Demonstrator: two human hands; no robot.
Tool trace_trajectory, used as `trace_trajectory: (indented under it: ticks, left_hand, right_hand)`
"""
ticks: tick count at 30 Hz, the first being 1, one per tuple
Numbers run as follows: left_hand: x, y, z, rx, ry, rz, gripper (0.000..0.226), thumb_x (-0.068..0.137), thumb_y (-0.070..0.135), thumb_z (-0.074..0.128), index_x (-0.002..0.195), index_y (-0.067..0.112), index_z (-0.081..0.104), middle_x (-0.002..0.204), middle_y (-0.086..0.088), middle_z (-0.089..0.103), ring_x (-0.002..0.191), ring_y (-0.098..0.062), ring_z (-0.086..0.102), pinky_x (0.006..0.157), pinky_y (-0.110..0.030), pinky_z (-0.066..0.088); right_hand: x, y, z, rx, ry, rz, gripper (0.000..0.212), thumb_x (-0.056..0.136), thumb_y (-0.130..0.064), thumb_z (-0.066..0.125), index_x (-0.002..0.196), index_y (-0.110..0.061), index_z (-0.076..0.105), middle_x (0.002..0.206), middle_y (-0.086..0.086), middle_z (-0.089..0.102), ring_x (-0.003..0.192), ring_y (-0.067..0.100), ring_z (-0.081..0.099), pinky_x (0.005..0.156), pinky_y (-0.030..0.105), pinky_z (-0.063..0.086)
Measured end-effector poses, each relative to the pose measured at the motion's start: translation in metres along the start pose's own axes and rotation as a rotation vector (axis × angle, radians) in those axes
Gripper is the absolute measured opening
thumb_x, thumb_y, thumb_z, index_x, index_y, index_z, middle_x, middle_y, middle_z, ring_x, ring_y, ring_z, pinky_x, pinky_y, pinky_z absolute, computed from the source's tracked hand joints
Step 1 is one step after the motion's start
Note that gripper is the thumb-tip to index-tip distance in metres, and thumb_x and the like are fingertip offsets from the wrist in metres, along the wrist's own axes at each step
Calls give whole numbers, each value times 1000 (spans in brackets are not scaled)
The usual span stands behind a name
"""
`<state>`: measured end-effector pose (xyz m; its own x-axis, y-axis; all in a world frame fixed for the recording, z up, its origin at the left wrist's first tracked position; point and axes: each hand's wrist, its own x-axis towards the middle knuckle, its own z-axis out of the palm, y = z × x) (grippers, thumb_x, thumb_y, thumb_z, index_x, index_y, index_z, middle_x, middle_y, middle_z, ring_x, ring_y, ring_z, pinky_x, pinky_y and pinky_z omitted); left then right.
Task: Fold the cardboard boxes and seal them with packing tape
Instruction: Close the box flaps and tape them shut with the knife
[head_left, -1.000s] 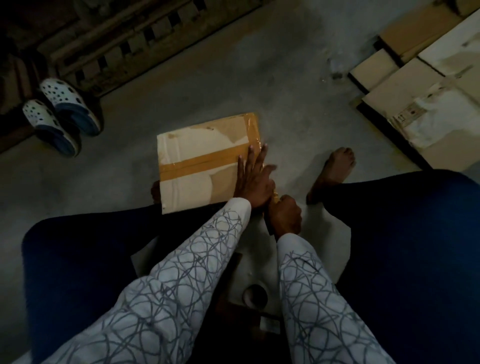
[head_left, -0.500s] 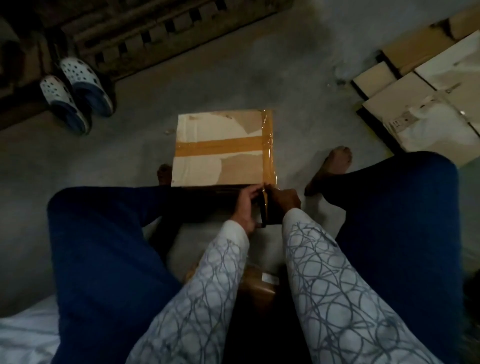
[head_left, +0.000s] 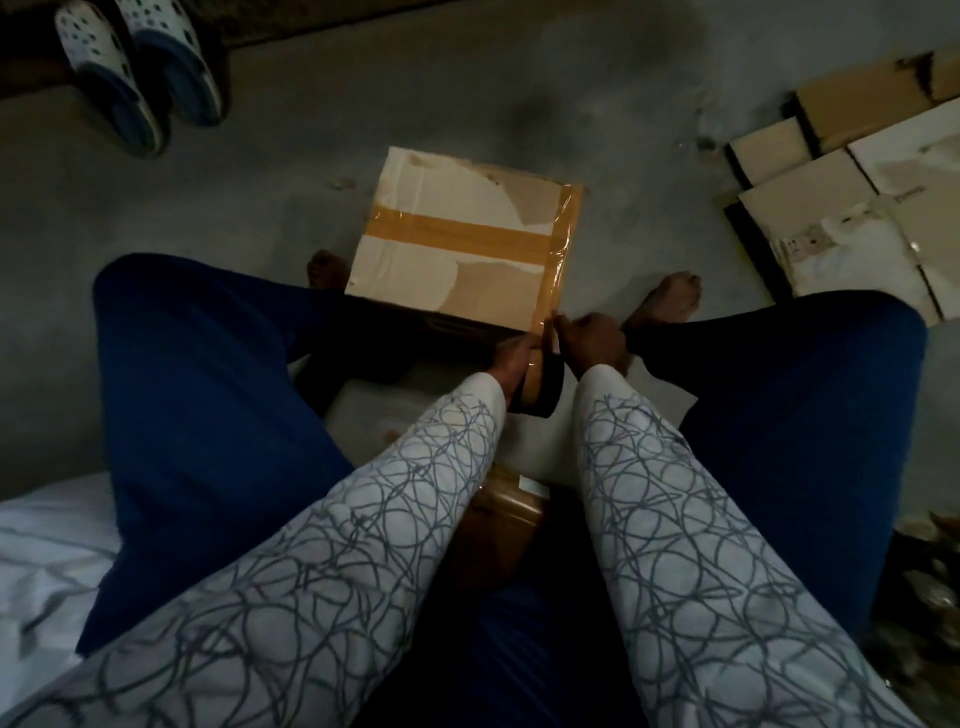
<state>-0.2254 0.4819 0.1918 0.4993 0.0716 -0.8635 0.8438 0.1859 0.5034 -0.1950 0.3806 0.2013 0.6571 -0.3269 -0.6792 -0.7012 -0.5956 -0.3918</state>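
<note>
Cardboard box (head_left: 447, 249): on the floor between my feet, brown tape across its top.
My left hand (head_left: 511, 361): grips the tape roll (head_left: 543, 387) just below the box's near right corner.
My right hand (head_left: 592, 340): pinches the tape at that corner.
Flattened cartons (head_left: 857, 208): well right of the box.

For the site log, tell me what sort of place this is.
Likely a home or small workshop floor used for packing, not a factory line: a bare concrete floor, flattened cardboard boxes lying at the right, and a pair of clogs set aside.
</note>
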Motion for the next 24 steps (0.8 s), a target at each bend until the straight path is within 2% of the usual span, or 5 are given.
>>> trace_trajectory:
  ticks: [3,12,16,20,24]
  left_hand:
    - [4,-4,-4,-1,49,-28,17,96,17,61,90,3,68,101,-16,67,96,-27,64,91,-36,50]
    - [15,-23,-7,-41,-114,-175,58,92,46,61,133,5,57,132,-17,61,110,-25,63,102,-47,50]
    - [-17,-2,-11,-75,-115,-180,37,103,32,46,123,6,62,107,-9,70,86,-20,67,76,-29,53]
    - [-7,-3,-6,-67,-95,-109,51,102,35,42,141,3,49,141,-22,52,100,-26,58,91,-34,48]
    - [11,-19,5,-1,22,-102,63,81,65,60,116,13,71,118,-15,70,98,-21,68,93,-43,54]
  right_hand:
    - [11,-3,10,-70,-40,-64,50,82,-62,62,71,-14,67,89,9,70,91,27,68,68,27,38]
    - [15,-14,30,-156,157,-108,58,84,-64,64,103,-9,66,108,16,68,105,34,65,74,34,42]
    - [24,-11,29,-163,121,-89,66,79,-69,64,100,-7,68,103,14,70,100,33,67,75,33,44]
    - [31,-10,25,-155,85,-77,71,72,-73,67,99,-7,70,100,13,70,97,31,68,75,32,46]
    - [36,-9,23,-154,16,-89,69,69,-72,70,97,-8,71,97,13,70,92,30,69,78,35,54]
